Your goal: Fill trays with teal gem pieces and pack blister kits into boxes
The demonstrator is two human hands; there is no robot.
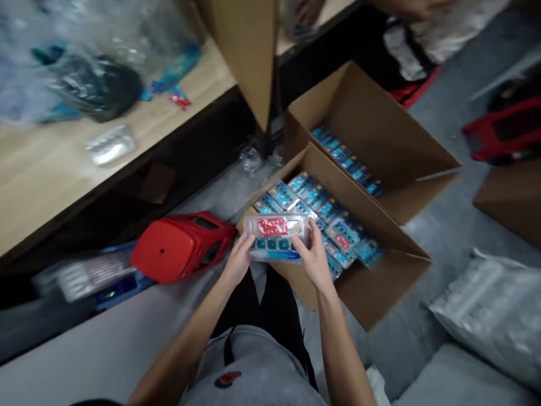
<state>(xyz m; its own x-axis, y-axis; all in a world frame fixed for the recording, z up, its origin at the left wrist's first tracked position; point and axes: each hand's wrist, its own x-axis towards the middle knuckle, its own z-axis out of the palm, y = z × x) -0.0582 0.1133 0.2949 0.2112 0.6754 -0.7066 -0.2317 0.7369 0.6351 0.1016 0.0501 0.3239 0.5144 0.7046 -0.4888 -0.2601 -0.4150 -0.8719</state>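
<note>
Between my two hands is a clear plastic package with a red patterned piece, a row of dark teal squares and a blue strip inside. My left hand grips its left end, and my right hand grips the right end. The package is above the near edge of an open cardboard box. Several similar clear packs with blue contents lie in rows in that box. Beyond it, a second open cardboard box holds more blue packs along its near side.
A red plastic stool stands at left below the wooden table. On the table are a silvery clear tray and a dark plastic bag. White wrapped bundles lie at right on the floor. A person's arm shows at top right.
</note>
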